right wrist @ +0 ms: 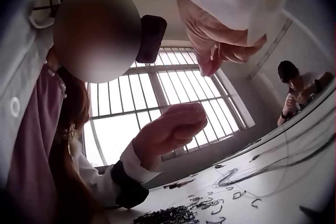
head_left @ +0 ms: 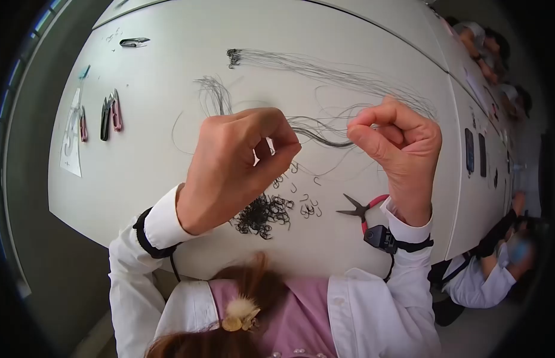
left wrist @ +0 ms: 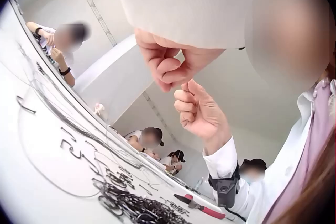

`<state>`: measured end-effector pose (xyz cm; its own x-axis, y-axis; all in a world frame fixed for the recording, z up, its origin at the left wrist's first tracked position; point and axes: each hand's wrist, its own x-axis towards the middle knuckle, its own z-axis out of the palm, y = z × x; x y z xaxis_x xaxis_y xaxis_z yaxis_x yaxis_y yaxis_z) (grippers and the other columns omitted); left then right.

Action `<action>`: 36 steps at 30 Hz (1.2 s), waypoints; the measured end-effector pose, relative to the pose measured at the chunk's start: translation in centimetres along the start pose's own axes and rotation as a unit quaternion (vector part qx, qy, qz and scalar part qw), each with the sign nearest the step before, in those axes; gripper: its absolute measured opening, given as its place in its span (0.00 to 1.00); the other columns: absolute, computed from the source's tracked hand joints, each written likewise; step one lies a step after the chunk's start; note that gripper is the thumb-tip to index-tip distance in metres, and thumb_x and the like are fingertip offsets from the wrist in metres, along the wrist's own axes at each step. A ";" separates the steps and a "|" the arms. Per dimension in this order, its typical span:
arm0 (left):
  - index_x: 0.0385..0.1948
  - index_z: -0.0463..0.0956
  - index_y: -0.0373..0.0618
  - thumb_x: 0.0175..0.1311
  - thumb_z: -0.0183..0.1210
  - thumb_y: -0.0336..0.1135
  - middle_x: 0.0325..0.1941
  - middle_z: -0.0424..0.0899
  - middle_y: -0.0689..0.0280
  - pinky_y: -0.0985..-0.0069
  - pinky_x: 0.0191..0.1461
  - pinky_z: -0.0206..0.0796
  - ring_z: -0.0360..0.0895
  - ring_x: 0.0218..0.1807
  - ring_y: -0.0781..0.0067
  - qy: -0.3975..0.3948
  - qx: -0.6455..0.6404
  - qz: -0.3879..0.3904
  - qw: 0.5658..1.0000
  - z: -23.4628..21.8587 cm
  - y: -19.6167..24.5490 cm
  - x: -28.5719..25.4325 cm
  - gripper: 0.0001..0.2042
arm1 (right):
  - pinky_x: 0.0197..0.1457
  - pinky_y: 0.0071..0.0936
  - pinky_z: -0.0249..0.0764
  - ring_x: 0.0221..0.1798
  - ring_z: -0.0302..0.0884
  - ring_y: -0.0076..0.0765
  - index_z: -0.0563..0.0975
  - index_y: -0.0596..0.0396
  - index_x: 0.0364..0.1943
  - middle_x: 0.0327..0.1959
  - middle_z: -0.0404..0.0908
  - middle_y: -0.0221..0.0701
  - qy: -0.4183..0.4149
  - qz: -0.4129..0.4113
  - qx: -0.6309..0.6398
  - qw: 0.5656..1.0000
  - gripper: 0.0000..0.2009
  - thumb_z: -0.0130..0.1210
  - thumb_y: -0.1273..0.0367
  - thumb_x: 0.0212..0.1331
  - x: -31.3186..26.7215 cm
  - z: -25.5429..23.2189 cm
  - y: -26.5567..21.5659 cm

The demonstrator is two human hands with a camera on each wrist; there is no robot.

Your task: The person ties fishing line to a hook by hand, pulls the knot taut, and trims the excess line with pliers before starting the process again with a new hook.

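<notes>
In the head view, the left hand [head_left: 236, 167] is raised above the table, thumb and forefinger tips together, beside a strand bundle [head_left: 325, 142] lying beyond. The right hand [head_left: 403, 152] faces it across a gap, fingers curled and thumb against the forefinger. Anything fine between either hand's fingertips is too small to tell. A pile of black hooks [head_left: 256, 216] lies below, with loose hooks [head_left: 310, 209] beside it. The left wrist view shows the left hand [left wrist: 170, 61] above the right hand [left wrist: 199, 111]. In the right wrist view are the right hand [right wrist: 218, 37] and left hand [right wrist: 170, 129].
Red-handled pliers [head_left: 362, 212] lie near the right wrist. Farther back is a long strand bundle [head_left: 325, 70] with hooks at one end. At the left are snips [head_left: 115, 111], a ruler [head_left: 70, 137] and black snips [head_left: 134, 42]. Phones [head_left: 469, 150] and several people are at the right.
</notes>
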<state>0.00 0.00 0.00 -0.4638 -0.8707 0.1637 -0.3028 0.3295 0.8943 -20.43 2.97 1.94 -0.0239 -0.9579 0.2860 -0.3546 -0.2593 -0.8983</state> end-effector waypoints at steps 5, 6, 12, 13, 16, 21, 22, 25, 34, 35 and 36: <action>0.22 0.74 0.37 0.49 0.61 0.22 0.20 0.76 0.69 0.86 0.22 0.62 0.71 0.18 0.86 0.030 0.012 0.057 0.998 0.1 0.3 -0.3 0.04 | 0.19 0.13 0.42 0.16 0.45 0.07 0.81 0.57 0.24 0.11 0.59 0.12 -0.044 0.058 0.036 0.997 0.03 0.64 0.75 0.45 -0.4 0.1 -0.6; 0.22 0.74 0.37 0.49 0.61 0.22 0.20 0.76 0.69 0.86 0.22 0.62 0.71 0.18 0.86 0.030 0.012 0.056 0.998 0.1 0.4 -0.3 0.04 | 0.19 0.13 0.42 0.16 0.45 0.07 0.81 0.57 0.24 0.11 0.59 0.12 -0.044 0.059 0.037 0.997 0.03 0.64 0.75 0.45 -0.4 0.1 -0.9; 0.22 0.74 0.38 0.48 0.62 0.20 0.21 0.76 0.68 0.86 0.22 0.63 0.72 0.19 0.84 0.033 0.044 0.111 0.992 0.2 0.2 -0.4 0.05 | 0.19 0.13 0.43 0.16 0.47 0.08 0.79 0.56 0.22 0.13 0.63 0.15 -0.056 0.045 -0.066 0.995 0.04 0.63 0.76 0.40 -0.3 0.0 -1.5; 0.23 0.74 0.38 0.48 0.62 0.20 0.21 0.76 0.68 0.86 0.22 0.63 0.73 0.19 0.83 0.035 0.052 0.122 0.991 0.2 0.2 -0.4 0.05 | 0.19 0.14 0.44 0.17 0.48 0.09 0.79 0.56 0.22 0.14 0.64 0.16 -0.069 0.042 -0.077 0.994 0.04 0.63 0.76 0.40 -0.2 -0.1 -1.6; 0.23 0.74 0.39 0.48 0.62 0.20 0.22 0.77 0.68 0.86 0.22 0.65 0.74 0.20 0.83 0.031 0.059 0.137 0.988 0.4 0.1 -0.4 0.05 | 0.20 0.14 0.45 0.18 0.49 0.09 0.79 0.56 0.21 0.15 0.65 0.16 -0.098 0.047 -0.085 0.990 0.04 0.62 0.76 0.40 -0.1 -0.5 -1.5; 0.23 0.74 0.38 0.48 0.62 0.19 0.22 0.77 0.68 0.86 0.23 0.67 0.74 0.21 0.82 0.015 0.062 0.141 0.988 0.3 0.2 -0.4 0.06 | 0.20 0.14 0.47 0.18 0.50 0.10 0.78 0.56 0.21 0.16 0.68 0.17 -0.122 0.056 -0.096 0.986 0.03 0.61 0.76 0.40 0.0 -0.7 -1.4; 0.23 0.74 0.39 0.48 0.62 0.19 0.22 0.77 0.68 0.86 0.23 0.67 0.75 0.21 0.82 0.016 0.063 0.142 0.988 0.3 0.2 -0.4 0.05 | 0.20 0.14 0.48 0.18 0.51 0.10 0.78 0.56 0.21 0.16 0.70 0.18 -0.114 0.055 -0.102 0.987 0.03 0.61 0.76 0.40 0.0 -0.6 -1.5; 0.23 0.74 0.39 0.48 0.62 0.19 0.22 0.77 0.68 0.86 0.23 0.67 0.75 0.21 0.82 0.013 0.069 0.142 0.987 0.3 0.2 -0.5 0.05 | 0.20 0.14 0.49 0.17 0.52 0.10 0.77 0.56 0.20 0.17 0.72 0.19 -0.105 0.043 -0.123 0.986 0.03 0.60 0.76 0.39 0.0 -0.4 -1.5; 0.23 0.75 0.38 0.47 0.62 0.18 0.23 0.77 0.67 0.85 0.23 0.67 0.75 0.22 0.81 0.007 0.089 0.150 0.985 0.2 0.2 -0.5 0.06 | 0.19 0.15 0.51 0.17 0.54 0.13 0.76 0.56 0.18 0.17 0.73 0.20 -0.103 0.005 -0.158 0.982 0.03 0.59 0.77 0.38 0.1 -0.1 -1.2; 0.23 0.75 0.38 0.47 0.62 0.18 0.23 0.77 0.67 0.85 0.23 0.67 0.75 0.21 0.80 0.003 0.095 0.150 0.984 0.2 0.2 -0.5 0.06 | 0.19 0.15 0.51 0.17 0.54 0.13 0.77 0.56 0.18 0.16 0.71 0.20 -0.106 0.002 -0.160 0.981 0.03 0.59 0.77 0.39 0.1 -0.1 -1.2; 0.23 0.75 0.38 0.47 0.62 0.18 0.23 0.77 0.67 0.85 0.23 0.67 0.75 0.21 0.80 0.002 0.095 0.150 0.984 0.2 0.2 -0.6 0.06 | 0.19 0.15 0.51 0.17 0.54 0.13 0.77 0.56 0.18 0.16 0.71 0.20 -0.106 0.002 -0.160 0.981 0.03 0.59 0.77 0.39 0.1 -0.1 -1.0</action>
<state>0.06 0.62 0.02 -0.5527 -0.7250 0.4110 -0.3031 0.6343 0.7112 -20.21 3.11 2.94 0.1568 -0.9718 0.1759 -0.6305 -0.2356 -0.7395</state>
